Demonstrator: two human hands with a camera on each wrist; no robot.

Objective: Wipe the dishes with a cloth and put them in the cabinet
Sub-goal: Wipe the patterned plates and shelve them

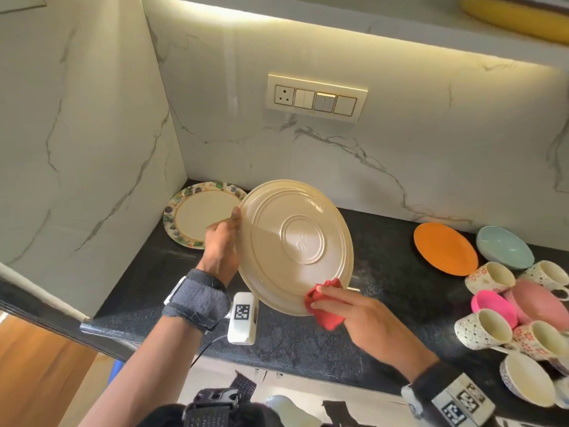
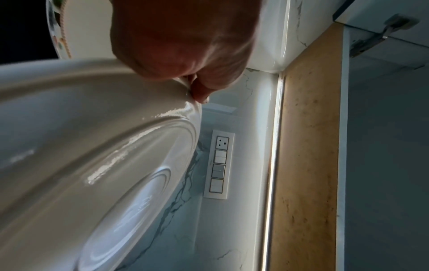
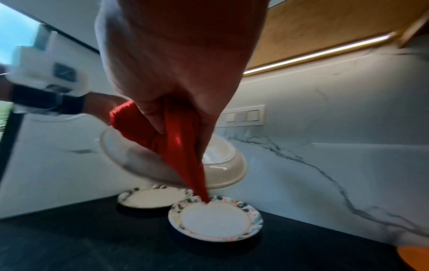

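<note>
Fingers of the left hand were clamped on the rim of a cream plate, which it held tilted above the dark countertop, underside toward the head camera. The right hand pinched a bunched red cloth against the plate's lower edge. A floral-rimmed plate lay flat in the corner behind. An orange plate, a pale blue bowl and several mugs sat well apart to the right.

Cream plate tilted, underside up; red cloth against its rim.
</note>
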